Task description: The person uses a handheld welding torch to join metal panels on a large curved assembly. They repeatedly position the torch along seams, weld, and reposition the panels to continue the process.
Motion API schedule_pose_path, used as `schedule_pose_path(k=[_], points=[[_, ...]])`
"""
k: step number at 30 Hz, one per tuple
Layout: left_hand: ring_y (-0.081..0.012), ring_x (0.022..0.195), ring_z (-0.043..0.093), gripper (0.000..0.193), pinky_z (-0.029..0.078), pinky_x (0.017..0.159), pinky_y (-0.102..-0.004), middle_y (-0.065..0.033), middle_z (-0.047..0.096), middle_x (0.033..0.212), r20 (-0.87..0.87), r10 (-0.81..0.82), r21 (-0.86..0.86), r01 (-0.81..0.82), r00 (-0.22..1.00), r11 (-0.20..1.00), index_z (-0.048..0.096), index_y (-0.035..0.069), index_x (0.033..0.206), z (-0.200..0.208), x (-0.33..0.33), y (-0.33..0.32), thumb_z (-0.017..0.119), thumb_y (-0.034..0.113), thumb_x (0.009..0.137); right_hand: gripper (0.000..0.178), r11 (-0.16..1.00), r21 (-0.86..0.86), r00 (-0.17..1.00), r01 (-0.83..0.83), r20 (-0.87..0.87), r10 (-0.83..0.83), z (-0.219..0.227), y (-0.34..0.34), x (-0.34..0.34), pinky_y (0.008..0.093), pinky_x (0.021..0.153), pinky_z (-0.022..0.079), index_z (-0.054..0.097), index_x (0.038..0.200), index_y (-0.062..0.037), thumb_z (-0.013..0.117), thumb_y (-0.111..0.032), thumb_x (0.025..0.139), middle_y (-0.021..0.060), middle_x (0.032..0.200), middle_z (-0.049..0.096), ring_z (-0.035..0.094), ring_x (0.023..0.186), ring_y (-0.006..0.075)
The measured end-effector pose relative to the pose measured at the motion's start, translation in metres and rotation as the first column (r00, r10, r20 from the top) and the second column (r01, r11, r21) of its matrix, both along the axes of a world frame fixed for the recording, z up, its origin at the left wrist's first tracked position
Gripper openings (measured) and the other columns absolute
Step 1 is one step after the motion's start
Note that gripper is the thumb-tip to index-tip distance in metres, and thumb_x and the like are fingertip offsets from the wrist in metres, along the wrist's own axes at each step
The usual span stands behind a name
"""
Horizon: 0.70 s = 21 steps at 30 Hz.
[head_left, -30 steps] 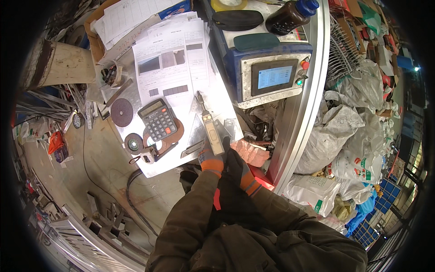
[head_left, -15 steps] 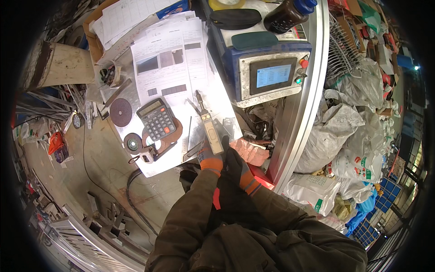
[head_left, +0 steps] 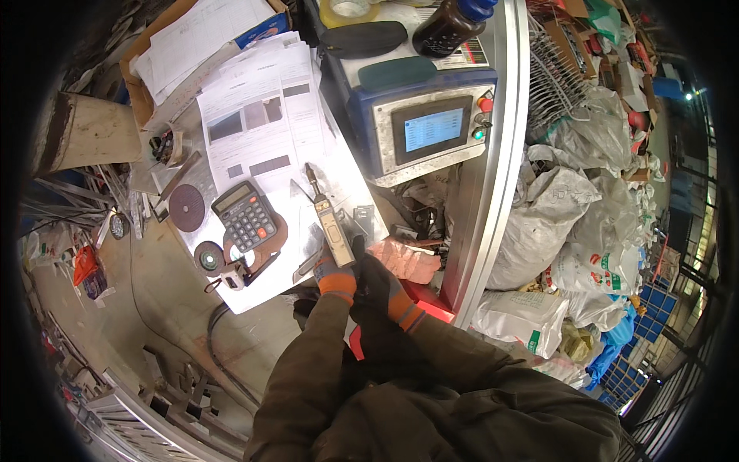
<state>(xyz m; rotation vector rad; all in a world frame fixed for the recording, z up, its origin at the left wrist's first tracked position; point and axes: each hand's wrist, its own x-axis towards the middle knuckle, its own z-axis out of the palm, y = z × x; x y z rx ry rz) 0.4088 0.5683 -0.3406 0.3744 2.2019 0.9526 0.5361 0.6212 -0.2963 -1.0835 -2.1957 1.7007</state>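
Note:
Both of my hands wear dark gloves with orange cuffs and meet at the bench's near edge. My left hand point(head_left: 334, 276) grips the lower end of a slim tan hand tool point(head_left: 332, 222) whose dark tip points away over a metal sheet and white papers point(head_left: 262, 131). My right hand point(head_left: 376, 283) closes against the same lower end from the right, one finger lying along the tool's side. A dark calculator point(head_left: 245, 217) lies just left of the tool.
A blue machine with a lit screen point(head_left: 431, 127) stands behind the tool, with a brown bottle point(head_left: 450, 23) and a black case point(head_left: 362, 38) on top. Grinding discs point(head_left: 186, 206) lie left of the calculator. A pink rag point(head_left: 404, 258) and filled sacks point(head_left: 539, 223) are on the right.
The tool's tip sits slightly further left in the picture. Both hands keep the same hold on it.

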Motion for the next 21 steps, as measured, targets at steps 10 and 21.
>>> schedule_pose_path(k=[10, 21], points=[[-0.0432, 0.101, 0.074, 0.056, 0.057, 0.087, -0.0502, -0.0197, 0.079, 0.106, -0.039, 0.018, -0.037, -0.019, 0.999, 0.999, 0.076, 0.005, 0.117, -0.011, 0.005, -0.017, 0.076, 0.056, 0.092, 0.085, 0.997, -0.073, 0.994, -0.005, -0.111, -0.003, 0.004, -0.009, 0.005, 0.0367, 0.09, 0.053, 0.04, 0.164, 0.0008, 0.078, -0.007, 0.088, 0.0211, 0.134, 0.061, 0.066, 0.113, 0.0332], [-0.046, 0.106, 0.072, 0.048, 0.058, 0.088, -0.0511, -0.0235, 0.076, 0.112, 0.038, -0.153, -0.148, 0.157, 0.988, 0.976, 0.065, 0.005, 0.131, 0.049, -0.004, -0.009, 0.077, 0.032, 0.094, 0.031, 0.905, 0.422, 0.998, 0.052, -0.001, -0.057, 0.048, -0.013, -0.014, 0.0501, 0.085, 0.053, 0.06, 0.126, 0.0054, 0.059, -0.012, 0.099, 0.0257, 0.11, 0.066, 0.065, 0.101, 0.0458]])
